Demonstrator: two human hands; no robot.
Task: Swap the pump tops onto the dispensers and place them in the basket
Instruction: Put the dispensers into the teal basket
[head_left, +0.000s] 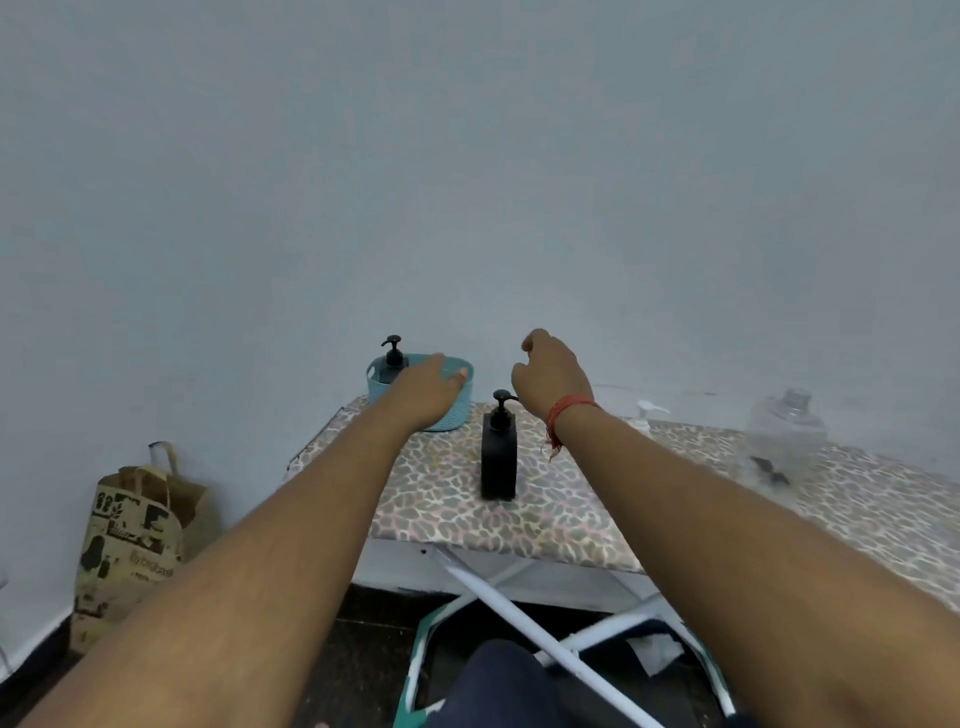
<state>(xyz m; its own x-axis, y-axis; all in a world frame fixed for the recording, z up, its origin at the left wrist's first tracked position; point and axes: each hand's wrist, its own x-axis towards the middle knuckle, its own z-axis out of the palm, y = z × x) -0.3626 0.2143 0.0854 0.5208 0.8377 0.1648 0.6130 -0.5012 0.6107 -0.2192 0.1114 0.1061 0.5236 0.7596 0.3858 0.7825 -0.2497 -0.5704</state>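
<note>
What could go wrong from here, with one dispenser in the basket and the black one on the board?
The right hand hovers loosely curled just above the black dispenser; a brush could topple that tall bottle. The basket sits at the board's far end, so the left hand resting on it might nudge it off.

Matt black dispenser (498, 462), ribbed teal plastic basket (452, 415), printed paper bag (130, 540)

Bare tabletop (452, 488) lies between basket (457, 415) and black dispenser (498, 462) (upright); a clear jar (784, 436) stands far right.
</note>
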